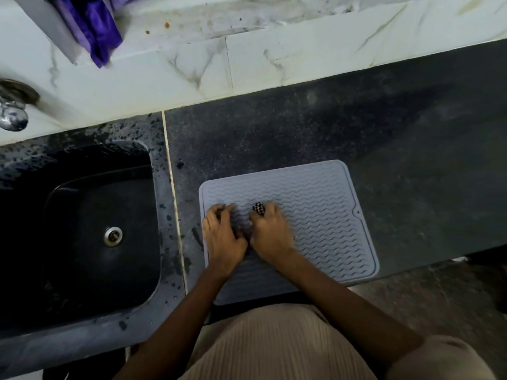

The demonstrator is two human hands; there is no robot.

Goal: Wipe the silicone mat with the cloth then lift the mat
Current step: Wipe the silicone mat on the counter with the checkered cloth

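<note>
A beige ribbed garment (274, 346) frames two hands on the grey wavy-ridged silicone mat (323, 204) beside the black sink (82, 229). The right hand (271, 231) clutches a small checkered cloth (258, 209); the left hand (223, 237) presses curled, seemingly empty. Long, firm strokes along the ridges would likely clean best.

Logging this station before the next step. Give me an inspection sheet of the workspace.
Surface: dark stone counter, speckled with droplets near the sink.
Job's things: grey ribbed silicone mat lies flat at the counter's front edge; a small checkered cloth is bunched up on it.
Clutter: nothing seen on the counter apart from the mat.
Grippers: left hand rests curled on the mat; right hand presses the cloth down.
Cables: nothing seen.
Surroundings: black sink to the left, tap above it, purple fabric on the marble ledge.
</note>
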